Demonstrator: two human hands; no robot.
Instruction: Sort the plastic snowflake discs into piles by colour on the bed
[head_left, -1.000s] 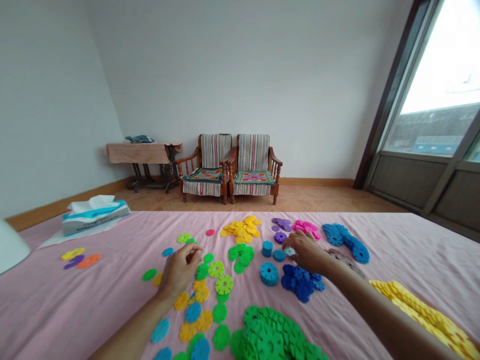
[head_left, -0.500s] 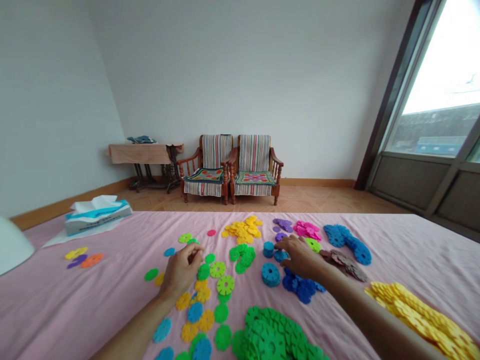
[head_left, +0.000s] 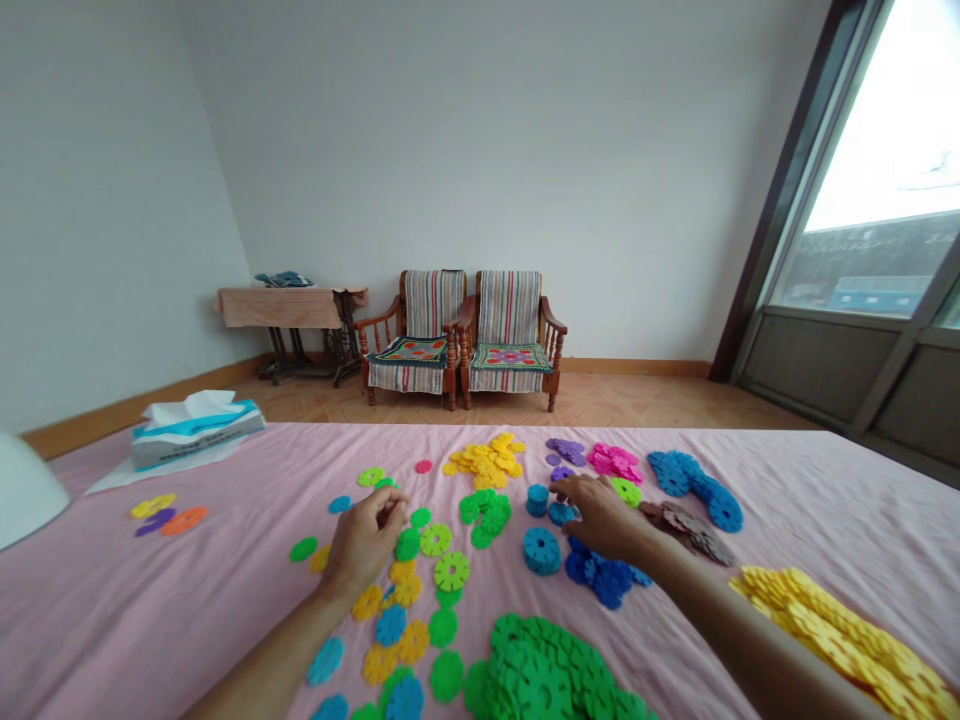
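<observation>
While the right hand (head_left: 604, 518) is stretched forward over the pink cloth (head_left: 225, 560), its fingertips (head_left: 574, 488) lie at a small blue stack (head_left: 556, 514) of discs. This stack stands just beside a second blue stack (head_left: 535, 498) and behind a large blue disc (head_left: 541, 549). Whether the fingers really pinch the small stack or only touch it, I cannot tell. The right wrist covers part of a dark blue pile (head_left: 609, 580). The left hand (head_left: 364, 542) shows its back, with the fingers curled inward, near a green disc (head_left: 407, 546) and a lime disc (head_left: 435, 539); whether it holds something inside the curl is hidden. A green heap (head_left: 544, 668) is cut off by the lower edge. Both forearms come in from below.
</observation>
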